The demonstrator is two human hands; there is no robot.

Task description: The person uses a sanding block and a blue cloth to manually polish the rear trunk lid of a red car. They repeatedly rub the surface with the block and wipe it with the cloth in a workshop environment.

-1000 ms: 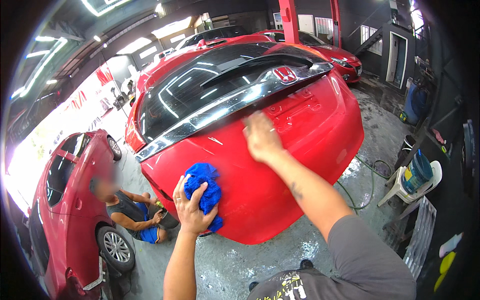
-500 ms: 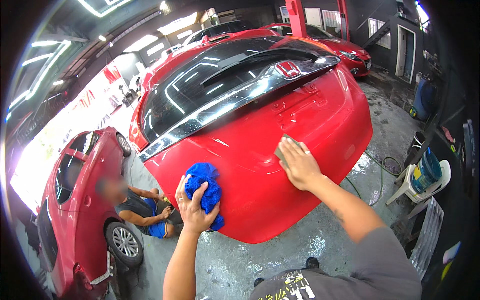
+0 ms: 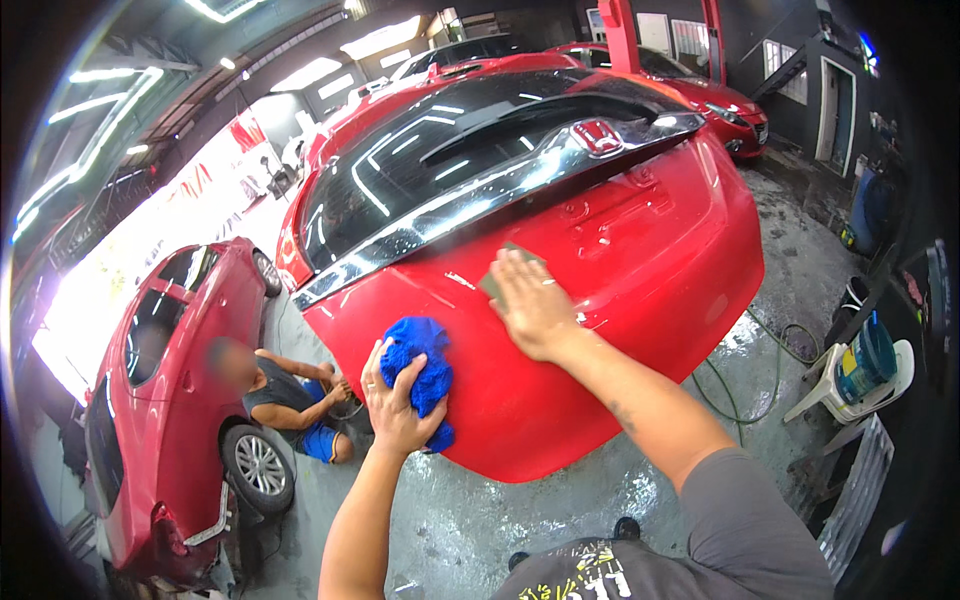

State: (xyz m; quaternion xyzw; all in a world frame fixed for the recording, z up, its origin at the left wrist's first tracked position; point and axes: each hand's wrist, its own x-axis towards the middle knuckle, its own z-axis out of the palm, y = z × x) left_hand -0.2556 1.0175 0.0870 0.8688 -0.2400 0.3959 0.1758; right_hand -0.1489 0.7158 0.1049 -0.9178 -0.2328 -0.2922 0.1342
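Observation:
My left hand [image 3: 397, 412] is closed round a bunched blue microfiber cloth [image 3: 420, 352], resting against the left part of a red car tailgate [image 3: 590, 375]. Higher up on the same panel, my right hand [image 3: 537, 312] lies flat, fingers together. Beneath it is a greenish-brown sheet of sandpaper [image 3: 491, 285], pressed to the paint, with only its edges showing. A chrome trim strip [image 3: 440, 215] crosses the tailgate above both hands, under the dark rear window [image 3: 400, 170].
At left, a person [image 3: 295, 395] crouches beside another red car [image 3: 175, 400]. A white plastic chair [image 3: 897, 372] with a dark bucket [image 3: 868, 352] stands at right, near a green hose [image 3: 768, 395]. The grey floor [image 3: 590, 515] looks wet.
My right hand has slid up and left across the tailgate with the sandpaper. My left hand keeps the cloth at nearly the same spot. The whole view has shifted slightly.

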